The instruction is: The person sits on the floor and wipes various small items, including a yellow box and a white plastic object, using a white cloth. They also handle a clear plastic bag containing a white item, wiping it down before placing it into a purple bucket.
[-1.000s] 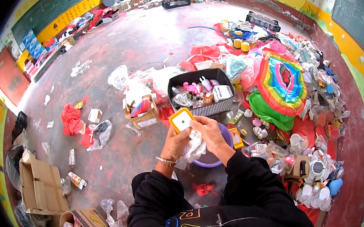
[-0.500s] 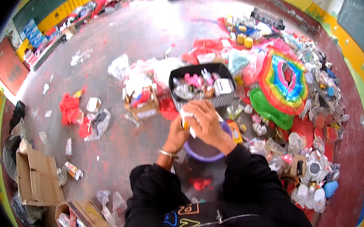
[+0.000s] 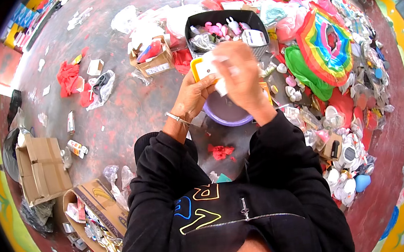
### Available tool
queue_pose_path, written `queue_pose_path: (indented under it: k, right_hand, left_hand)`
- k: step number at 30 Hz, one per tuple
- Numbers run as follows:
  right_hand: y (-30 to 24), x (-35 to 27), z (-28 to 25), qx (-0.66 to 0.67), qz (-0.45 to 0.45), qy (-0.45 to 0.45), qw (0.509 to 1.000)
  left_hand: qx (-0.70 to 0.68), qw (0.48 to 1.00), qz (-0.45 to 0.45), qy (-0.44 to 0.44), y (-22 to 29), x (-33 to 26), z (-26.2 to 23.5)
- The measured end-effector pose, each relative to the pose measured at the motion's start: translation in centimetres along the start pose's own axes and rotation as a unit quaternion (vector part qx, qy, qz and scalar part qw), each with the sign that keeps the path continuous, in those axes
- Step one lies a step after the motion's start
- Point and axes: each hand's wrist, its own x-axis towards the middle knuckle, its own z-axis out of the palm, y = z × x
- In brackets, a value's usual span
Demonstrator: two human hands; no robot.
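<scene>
My left hand point(image 3: 190, 97) is closed round the edge of a flat yellow-rimmed white plastic piece point(image 3: 197, 68) with a small dark dot on its face. Over that face lies my right hand point(image 3: 244, 79), smeared by motion, with a crumpled white cloth or tissue point(image 3: 222, 88) in its fingers. The right hand hides much of the piece. Both hands are above a purple basin point(image 3: 229, 122). Just beyond them stands a black basket point(image 3: 190, 33) holding pink toys, a white rabbit-like figure and a white box.
Left of the basket is a small cardboard box point(image 3: 158, 66). A rainbow inflatable ring point(image 3: 306, 54) and green plastic point(image 3: 303, 77) lie in the heap to the right. Cardboard boxes point(image 3: 42, 166) stand at the left. A red scrap point(image 3: 221, 151) lies near my knees.
The view has tilted downward. The yellow-rimmed piece has turned, so more of its face shows. My right hand has moved across it with the white cloth or tissue.
</scene>
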Motion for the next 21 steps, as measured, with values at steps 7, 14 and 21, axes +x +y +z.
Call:
queue_pose_path:
  k: [7, 14, 21]
  right_hand:
    - [3.8, -1.4, 0.3, -0.139, -0.047, -0.009, 0.989]
    - [5.3, -1.2, -2.3, -0.015, 0.315, 0.133, 0.940]
    - [1.2, -1.9, 1.9, -0.084, 0.022, -0.048, 0.995]
  left_hand:
    - [-0.013, 0.998, -0.056, -0.001, 0.2, -0.7, -0.8]
    - [-0.097, 0.992, -0.075, -0.037, 0.8, -0.7, 0.5]
    - [-0.154, 0.986, -0.064, 0.006, -0.5, -0.3, 0.7]
